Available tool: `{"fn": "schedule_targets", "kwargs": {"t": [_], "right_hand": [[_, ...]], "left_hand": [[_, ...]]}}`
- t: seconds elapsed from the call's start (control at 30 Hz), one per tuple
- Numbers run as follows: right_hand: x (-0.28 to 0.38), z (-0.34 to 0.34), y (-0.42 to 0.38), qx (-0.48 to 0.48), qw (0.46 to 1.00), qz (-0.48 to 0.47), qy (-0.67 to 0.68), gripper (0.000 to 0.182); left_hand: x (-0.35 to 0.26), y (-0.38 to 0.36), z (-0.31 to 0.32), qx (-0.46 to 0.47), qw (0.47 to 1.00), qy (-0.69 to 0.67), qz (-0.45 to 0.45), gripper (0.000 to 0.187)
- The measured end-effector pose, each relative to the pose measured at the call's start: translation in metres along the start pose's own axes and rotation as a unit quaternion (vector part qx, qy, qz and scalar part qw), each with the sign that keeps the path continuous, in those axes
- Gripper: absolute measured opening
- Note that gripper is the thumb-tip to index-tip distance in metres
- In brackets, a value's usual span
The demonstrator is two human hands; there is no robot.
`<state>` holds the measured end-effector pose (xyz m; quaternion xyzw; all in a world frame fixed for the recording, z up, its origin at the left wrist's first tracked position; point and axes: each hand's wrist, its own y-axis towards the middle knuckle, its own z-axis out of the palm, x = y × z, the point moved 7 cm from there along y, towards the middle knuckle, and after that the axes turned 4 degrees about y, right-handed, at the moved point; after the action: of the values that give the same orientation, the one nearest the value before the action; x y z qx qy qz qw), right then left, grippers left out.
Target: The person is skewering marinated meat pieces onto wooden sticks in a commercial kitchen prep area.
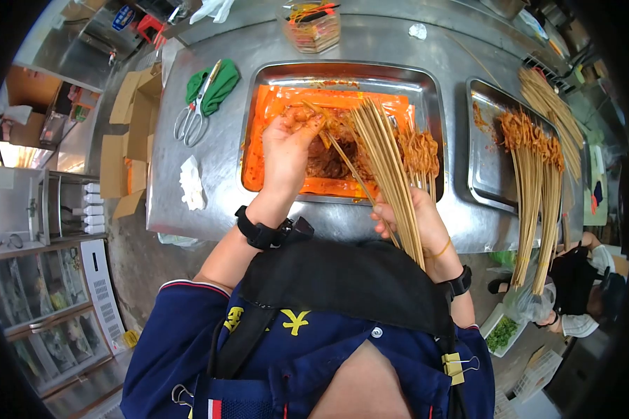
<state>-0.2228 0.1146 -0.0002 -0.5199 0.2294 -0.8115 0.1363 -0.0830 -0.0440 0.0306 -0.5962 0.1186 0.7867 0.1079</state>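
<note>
My right hand (426,220) is wrapped round a thick bundle of bamboo skewers (391,181). One single skewer (353,171) slants away from the bundle, its lower part at my right thumb and fingers. With fingers pinched, my left hand (292,143) holds a strip of red-sauced meat (316,110) near that skewer's upper end. Below lies a heap of sauced meat (325,164) on orange plastic (254,178) in a steel tray (437,91). Several loaded skewers (418,153) rest at the tray's right side, partly hidden by the bundle.
A second steel tray (476,167) at the right carries loaded skewers (531,150); bare skewers (555,105) lie behind it. Scissors (197,115), a green cloth (222,85) and a tissue (191,183) are at the left. A clear container (313,31) stands at the back. Another person (580,279) is at far right.
</note>
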Motion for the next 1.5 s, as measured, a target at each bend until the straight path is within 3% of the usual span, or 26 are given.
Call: {"fn": "schedule_targets", "kwargs": {"t": [0.23, 0.37, 0.47, 0.77, 0.97, 1.07, 1.27, 1.3, 1.4, 1.5], "right_hand": [[-0.003, -0.002, 0.001, -0.004, 1.0, -0.006, 0.009, 0.015], [-0.003, -0.002, 0.003, -0.006, 1.0, -0.008, 0.018, 0.015], [-0.001, -0.001, 0.001, -0.009, 1.0, -0.008, 0.019, 0.016], [-0.001, 0.0, 0.0, -0.001, 1.0, 0.003, 0.009, 0.016], [-0.002, 0.001, 0.0, 0.005, 1.0, 0.004, 0.016, 0.014], [-0.001, 0.001, -0.001, 0.008, 1.0, 0.003, 0.007, 0.013], [-0.002, 0.002, 0.0, 0.019, 1.0, 0.0, 0.015, 0.012], [-0.002, 0.001, 0.0, 0.014, 1.0, -0.001, 0.018, 0.012], [-0.002, 0.0, 0.001, 0.006, 1.0, -0.004, 0.025, 0.013], [-0.004, -0.002, -0.003, 0.002, 1.0, 0.0, 0.028, 0.013]], "left_hand": [[0.0, -0.013, 0.002, -0.017, 1.0, -0.019, 0.015, 0.01], [0.012, -0.025, 0.014, 0.039, 0.999, -0.006, -0.003, 0.01], [0.018, -0.022, 0.007, 0.001, 1.0, -0.003, -0.003, 0.016], [0.033, -0.012, 0.002, 0.0, 0.996, -0.056, -0.07, 0.019], [0.034, 0.0, 0.002, 0.035, 0.984, -0.082, -0.154, 0.018], [0.042, -0.001, 0.0, 0.023, 0.958, -0.137, -0.251, 0.017], [0.065, -0.019, 0.017, 0.154, 0.916, -0.163, -0.334, 0.018], [0.072, -0.022, 0.015, 0.088, 0.924, -0.152, -0.34, 0.02], [0.077, -0.01, -0.006, 0.107, 0.952, -0.078, -0.277, 0.021], [0.05, -0.01, 0.0, 0.047, 0.97, -0.081, -0.223, 0.02]]}}
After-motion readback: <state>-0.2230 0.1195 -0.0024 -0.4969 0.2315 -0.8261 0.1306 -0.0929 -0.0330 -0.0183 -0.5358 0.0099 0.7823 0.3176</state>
